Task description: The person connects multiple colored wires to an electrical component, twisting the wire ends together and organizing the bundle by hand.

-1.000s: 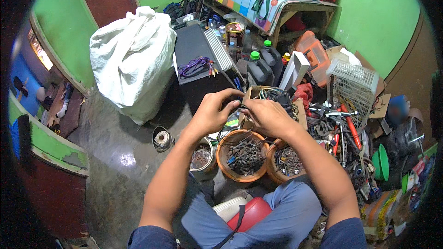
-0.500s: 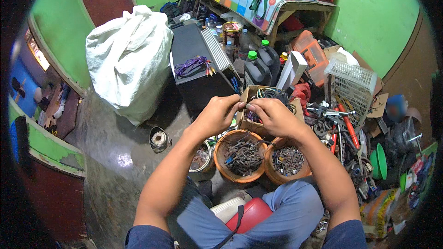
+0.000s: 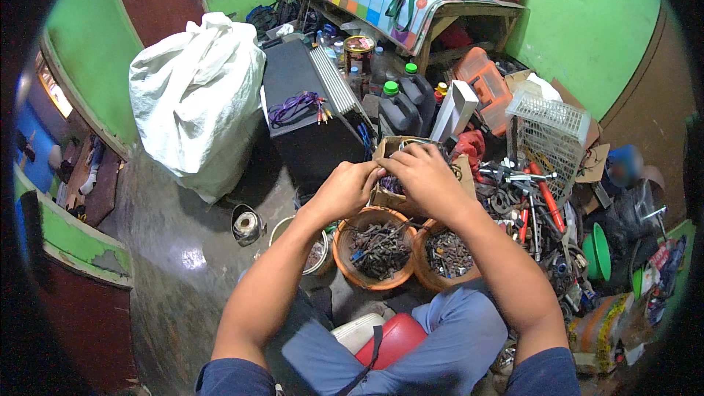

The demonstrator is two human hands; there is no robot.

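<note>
My left hand [image 3: 346, 188] and my right hand [image 3: 419, 172] meet fingertip to fingertip above the pots. Both are closed in a pinch, and whatever they hold is too small or hidden to name. Below them stands an orange clay-coloured pot [image 3: 342, 268] full of small dark pieces [image 3: 380, 249]. A second orange pot [image 3: 425, 268] beside it on the right has similar bits, greyer in colour. Left of these, a pale bucket [image 3: 282, 229] is partly covered by my left forearm. Just behind my hands is a cardboard box [image 3: 387, 147] with cables inside.
A big white sack [image 3: 198, 103] stands at the left, beside a black case [image 3: 308, 150] with purple cables [image 3: 293, 108] on top. Dark jerrycans [image 3: 400, 114] are behind the box. Tools with red handles [image 3: 546, 202] and a white plastic crate [image 3: 546, 128] crowd the right.
My right hand has turned over further and its fingers now lie across the left fingertips. The whole view has shifted slightly.
</note>
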